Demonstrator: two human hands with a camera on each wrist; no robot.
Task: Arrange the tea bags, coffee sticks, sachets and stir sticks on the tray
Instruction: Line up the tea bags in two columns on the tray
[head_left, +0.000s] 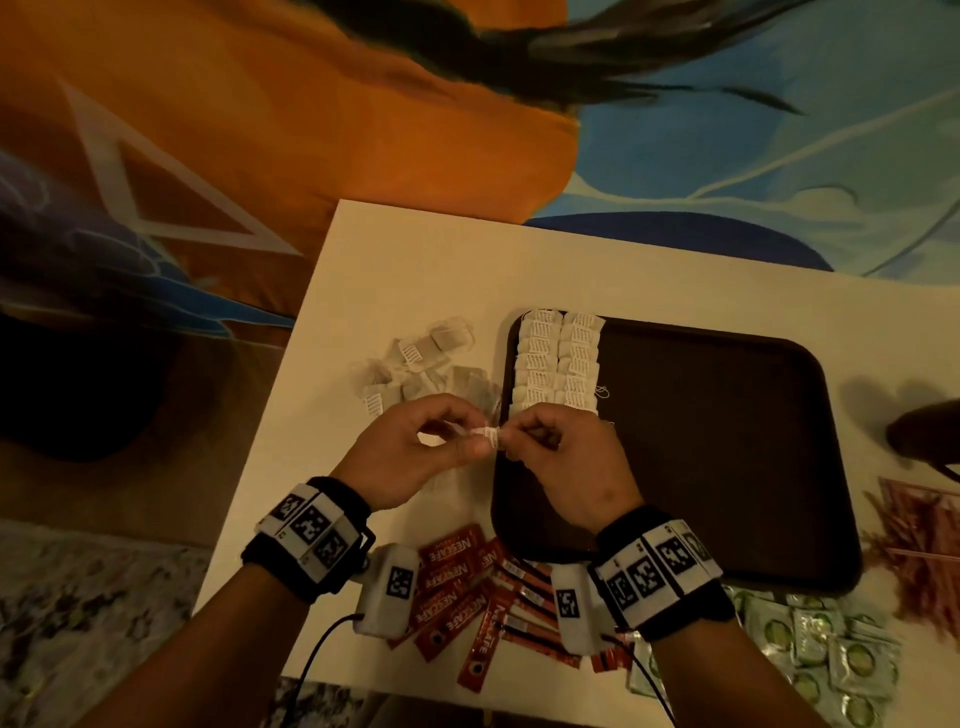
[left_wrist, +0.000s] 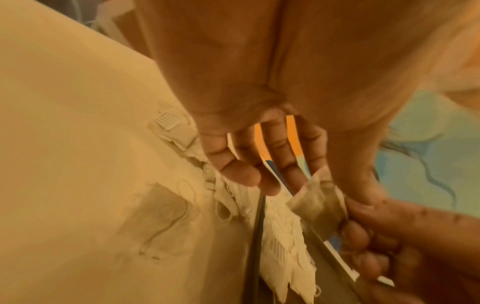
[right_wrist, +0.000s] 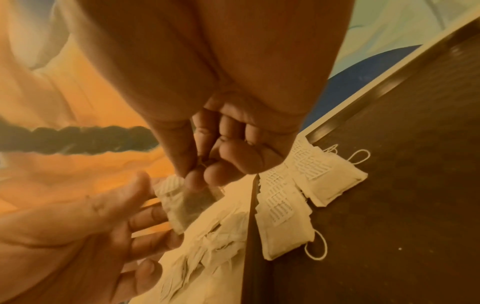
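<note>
Both hands meet over the left rim of the dark brown tray (head_left: 727, 441). My left hand (head_left: 470, 441) and right hand (head_left: 519, 434) each pinch the same tea bag (head_left: 490, 438), which hangs clear of the table. In the right wrist view, thumb and fingertips clamp the tea bag (right_wrist: 182, 207) at its top. Two neat columns of tea bags (head_left: 558, 364) lie along the tray's left end. Loose tea bags (head_left: 415, 369) are heaped on the table to the left of the tray. The rest of the tray floor is bare.
Red coffee sticks (head_left: 467, 587) fan out at the front edge of the white table (head_left: 415, 260), under my wrists. Green sachets (head_left: 821, 654) lie at the front right. A bag of reddish stir sticks (head_left: 914, 545) and a dark object (head_left: 924, 431) sit to the right of the tray.
</note>
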